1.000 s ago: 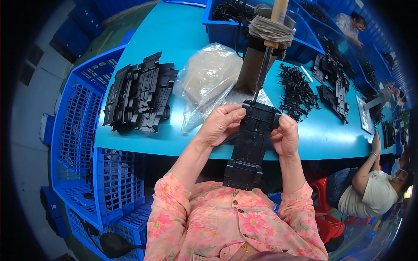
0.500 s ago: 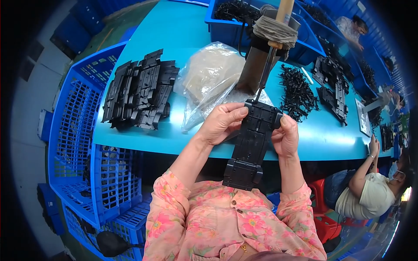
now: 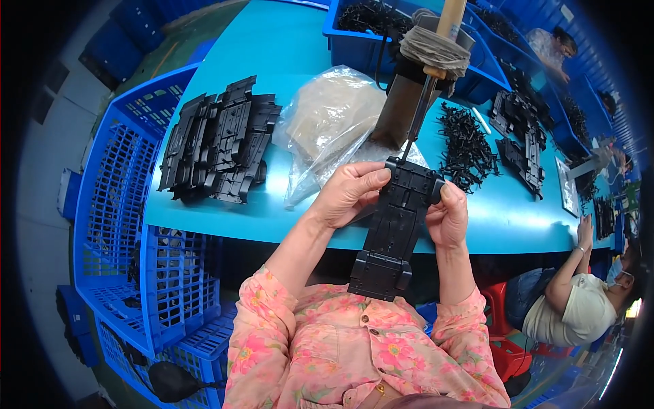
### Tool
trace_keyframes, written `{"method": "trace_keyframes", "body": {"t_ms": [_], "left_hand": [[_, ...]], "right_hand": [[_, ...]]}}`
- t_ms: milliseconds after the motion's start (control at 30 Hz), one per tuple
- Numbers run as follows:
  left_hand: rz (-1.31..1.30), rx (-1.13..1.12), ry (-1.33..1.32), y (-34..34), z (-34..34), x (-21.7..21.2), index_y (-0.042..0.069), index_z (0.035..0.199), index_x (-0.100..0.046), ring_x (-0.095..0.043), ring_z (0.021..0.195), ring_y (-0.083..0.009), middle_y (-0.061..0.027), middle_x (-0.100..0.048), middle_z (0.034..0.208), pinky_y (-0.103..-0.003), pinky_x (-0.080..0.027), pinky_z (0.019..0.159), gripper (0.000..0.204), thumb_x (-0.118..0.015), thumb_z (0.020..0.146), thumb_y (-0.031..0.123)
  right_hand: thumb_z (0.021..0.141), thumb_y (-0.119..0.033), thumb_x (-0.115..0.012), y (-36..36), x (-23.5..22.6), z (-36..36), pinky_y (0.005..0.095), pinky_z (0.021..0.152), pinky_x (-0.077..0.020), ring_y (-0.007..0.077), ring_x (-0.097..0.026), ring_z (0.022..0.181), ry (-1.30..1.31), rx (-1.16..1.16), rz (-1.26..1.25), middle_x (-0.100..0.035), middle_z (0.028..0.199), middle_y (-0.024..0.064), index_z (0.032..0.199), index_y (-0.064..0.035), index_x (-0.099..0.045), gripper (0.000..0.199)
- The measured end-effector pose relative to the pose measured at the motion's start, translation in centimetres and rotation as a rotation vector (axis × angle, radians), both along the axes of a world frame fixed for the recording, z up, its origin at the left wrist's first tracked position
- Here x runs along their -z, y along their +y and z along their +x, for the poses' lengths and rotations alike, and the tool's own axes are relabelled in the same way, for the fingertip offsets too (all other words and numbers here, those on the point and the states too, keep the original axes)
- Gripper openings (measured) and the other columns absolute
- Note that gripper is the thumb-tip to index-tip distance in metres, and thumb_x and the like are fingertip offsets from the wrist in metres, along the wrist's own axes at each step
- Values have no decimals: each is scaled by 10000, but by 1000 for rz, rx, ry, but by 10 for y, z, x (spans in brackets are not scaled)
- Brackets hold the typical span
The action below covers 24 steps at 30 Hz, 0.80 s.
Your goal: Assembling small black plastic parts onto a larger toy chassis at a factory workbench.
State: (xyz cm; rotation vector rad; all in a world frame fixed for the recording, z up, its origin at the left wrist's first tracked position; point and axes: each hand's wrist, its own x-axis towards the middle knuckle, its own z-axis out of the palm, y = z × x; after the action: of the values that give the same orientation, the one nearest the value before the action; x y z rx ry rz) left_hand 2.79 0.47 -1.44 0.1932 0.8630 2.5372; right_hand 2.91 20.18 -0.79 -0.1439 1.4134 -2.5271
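Head: fingers (image 3: 374,179) closed on panel (image 3: 393,228)

A peach shirt (image 3: 340,349) patterned with pink flowers (image 3: 396,352) is filling the lower centre; dark round buttons (image 3: 365,319) are running down its front, and a gold-coloured pendant (image 3: 381,390) is showing near the frame's bottom edge.

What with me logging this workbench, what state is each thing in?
Black part: held at both edges
Left hand: gripping part's left edge
Right hand: gripping part's right edge
Wooden-handled tool: slanting down, tip at part's far end
Plastic bag: crumpled
Small black pieces: loosely heaped
Stacked parts: overlapping
Blue bin: open, holding black pieces
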Motion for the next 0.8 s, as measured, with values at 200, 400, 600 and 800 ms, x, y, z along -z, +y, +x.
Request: {"method": "trace_keyframes", "body": {"t_ms": [200,400,600,800], "left_hand": [[-18,-21,9,-1,1,-2,-21,985,-557,-560,767,-89,-63,-593,893,-211,-469,669,252,-581,787,132],[-48,-33,-6,4,0,-4,-25,984,-555,-545,720,-71,-49,-588,870,-183,-445,616,256,-590,780,125],[-131,-118,-44,-4,-1,5,-23,954,-564,-441,576,-5,13,-552,757,-129,-329,485,243,-601,773,136],[-183,-157,-5,-16,0,-7,6,886,-581,-431,542,-4,25,-548,701,-131,-322,470,225,-585,789,209]], "right_hand": [[756,-225,-589,0,-1,1,136,414,-248,20,-343,458,-16,-8,-5,-516,637,21,872,45,-531,299],[757,-214,-586,4,-2,2,146,456,-313,31,-380,488,-22,7,-3,-508,635,14,827,20,-538,249],[808,-172,-527,-2,-3,-6,212,578,-453,86,-505,596,-100,-98,-28,-542,693,33,788,3,-551,179],[806,-182,-542,-10,-8,-15,252,614,-477,136,-565,679,-122,-238,1,-579,755,74,859,31,-565,220]]}}
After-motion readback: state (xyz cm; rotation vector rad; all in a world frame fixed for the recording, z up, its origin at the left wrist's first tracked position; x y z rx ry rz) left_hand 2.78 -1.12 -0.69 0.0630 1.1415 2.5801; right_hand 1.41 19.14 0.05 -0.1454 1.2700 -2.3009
